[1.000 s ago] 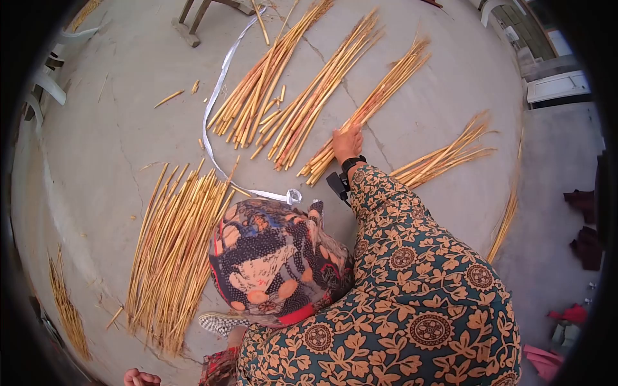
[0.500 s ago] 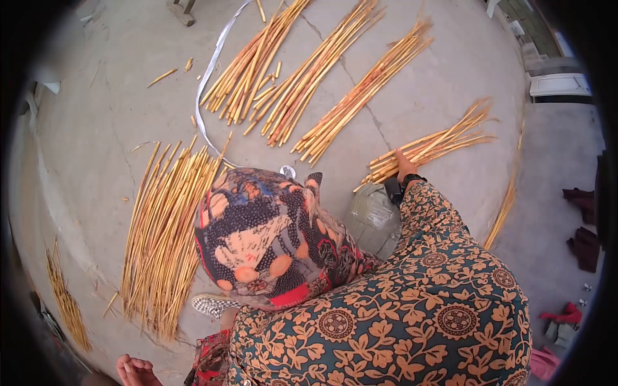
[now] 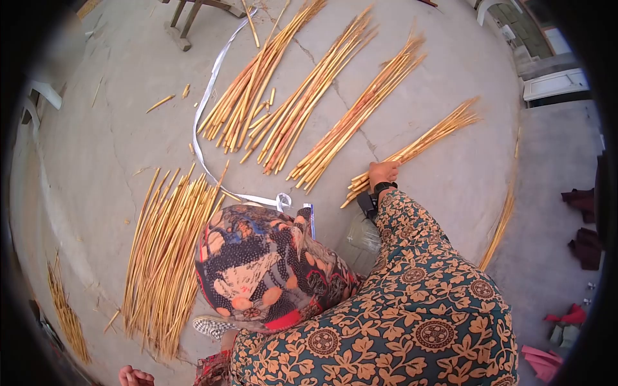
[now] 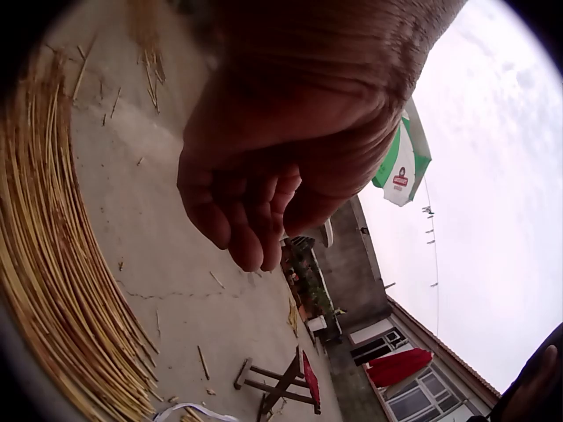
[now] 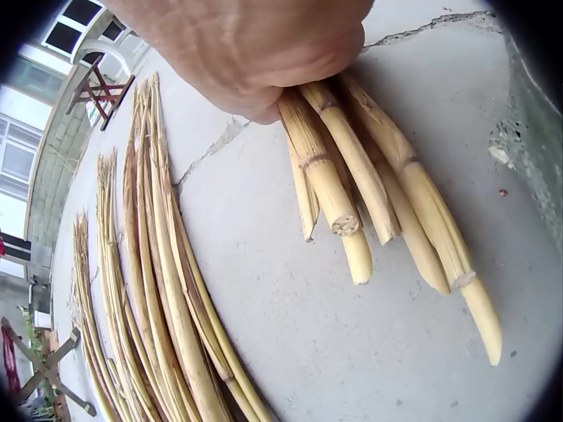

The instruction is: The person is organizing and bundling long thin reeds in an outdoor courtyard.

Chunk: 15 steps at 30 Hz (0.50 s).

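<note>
My right hand (image 3: pixel 384 172) grips a small bundle of dry cane-like stalks (image 3: pixel 434 134) near its thick cut ends. In the right wrist view, several stalk ends (image 5: pixel 330 180) jut out below the hand, while their thin tips fan out at the far side in the head view. Left of it lie three more bundles, side by side on the concrete: one nearest (image 3: pixel 357 119), a middle one (image 3: pixel 313 93) and a far one (image 3: pixel 261 80). At the lower left edge hangs my left hand (image 3: pixel 135 376), its fingers loosely curled around nothing, as the left wrist view also shows.
A wide pile of stalks (image 3: pixel 170 264) lies at left, with a smaller bunch (image 3: pixel 66 312) beyond it. A white strip (image 3: pixel 215 67) curves across the floor. A wooden trestle-like stand (image 3: pixel 183 26) is at the top. Long stalks (image 3: pixel 505 219) lie at right.
My right hand has left the third bundle and moved right to the smallest one. That bundle's spread stalks are now drawn closer together. The left hand stays at the lower left.
</note>
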### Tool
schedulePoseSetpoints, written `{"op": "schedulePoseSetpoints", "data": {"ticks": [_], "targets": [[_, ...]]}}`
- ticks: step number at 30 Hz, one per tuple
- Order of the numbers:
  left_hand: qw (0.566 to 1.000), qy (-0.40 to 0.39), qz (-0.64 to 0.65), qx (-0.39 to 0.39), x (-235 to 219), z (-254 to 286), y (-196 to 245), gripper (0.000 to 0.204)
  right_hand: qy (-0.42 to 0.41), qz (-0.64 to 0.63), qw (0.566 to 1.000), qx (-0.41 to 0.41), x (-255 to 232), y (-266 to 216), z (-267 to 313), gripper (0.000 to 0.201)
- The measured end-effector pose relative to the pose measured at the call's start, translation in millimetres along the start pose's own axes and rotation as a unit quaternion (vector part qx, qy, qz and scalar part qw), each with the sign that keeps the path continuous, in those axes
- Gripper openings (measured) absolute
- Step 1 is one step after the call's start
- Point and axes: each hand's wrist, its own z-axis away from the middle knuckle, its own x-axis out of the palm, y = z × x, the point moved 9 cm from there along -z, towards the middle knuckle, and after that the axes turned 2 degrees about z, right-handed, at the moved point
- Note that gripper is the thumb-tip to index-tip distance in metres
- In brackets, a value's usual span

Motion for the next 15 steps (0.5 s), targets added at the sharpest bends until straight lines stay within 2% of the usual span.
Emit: {"op": "schedulePoseSetpoints", "data": {"ticks": [3,4,7,12,15], "targets": [[1.0,-0.006,-0.01,0.0,-1,2,2,0.016,-0.001,0.005,0.999,-0.049,-2,-12,24,0.092],[1.0,-0.009,-0.01,0.002,0,2,3,0.016,0.024,0.02,0.996,-0.085,2,-15,25,0.094],[1.0,-0.013,-0.01,0.008,-5,2,2,0.016,0.018,0.0,0.997,-0.074,13,-5,21,0.091],[1.0,-0.016,0.004,0.024,-9,6,4,0.017,0.012,-0.052,0.999,0.003,27,14,10,0.085],[0.999,-0.02,-0.001,0.03,-10,9,7,0.017,0.043,-0.078,0.996,0.028,24,18,11,0.082]]}}
